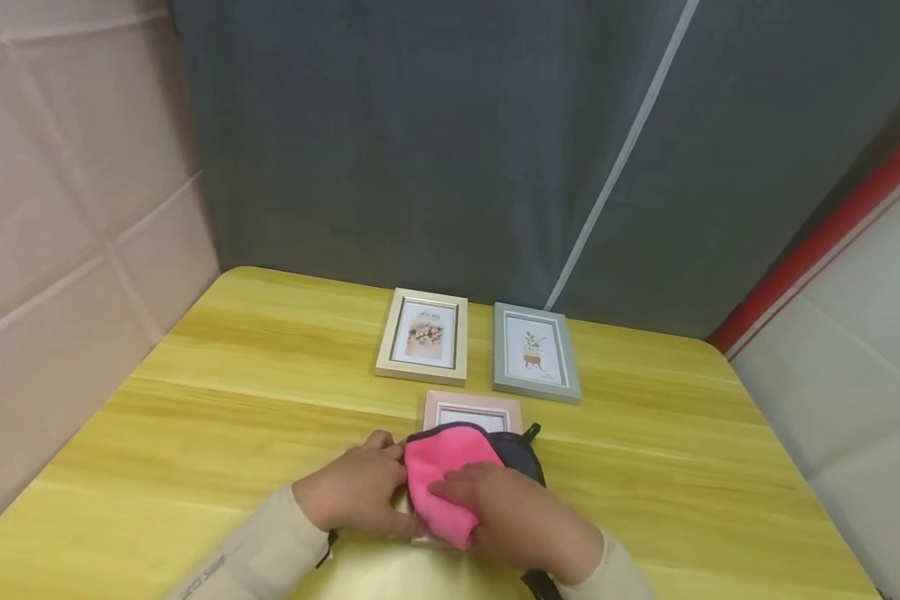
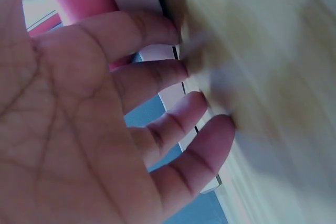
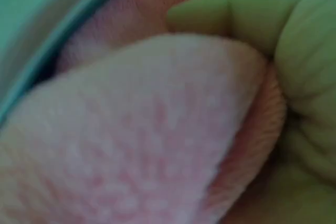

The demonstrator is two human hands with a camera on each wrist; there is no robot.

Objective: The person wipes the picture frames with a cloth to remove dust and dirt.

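A pink picture frame (image 1: 430, 406) lies on the table, much of it covered by a plush cleaning cloth (image 1: 442, 467), pink on one side and dark grey on the other, with a dark edging and a small loop. My right hand (image 1: 521, 517) grips the cloth over the frame, and a thick fold (image 3: 136, 129) bulges out beside the fingers in the right wrist view. At the frame's left side is my left hand (image 1: 360, 487). In the left wrist view its spread fingers (image 2: 178, 177) lie along the frame's edge, tips close to the tabletop.
Behind the pink frame lie a cream picture frame (image 1: 385, 350) with a flower print and a grey-green picture frame (image 1: 536, 390) with a potted-plant print. The yellow wood-grain table (image 1: 232, 400) meets a dark curtain (image 1: 390, 150) at its back edge.
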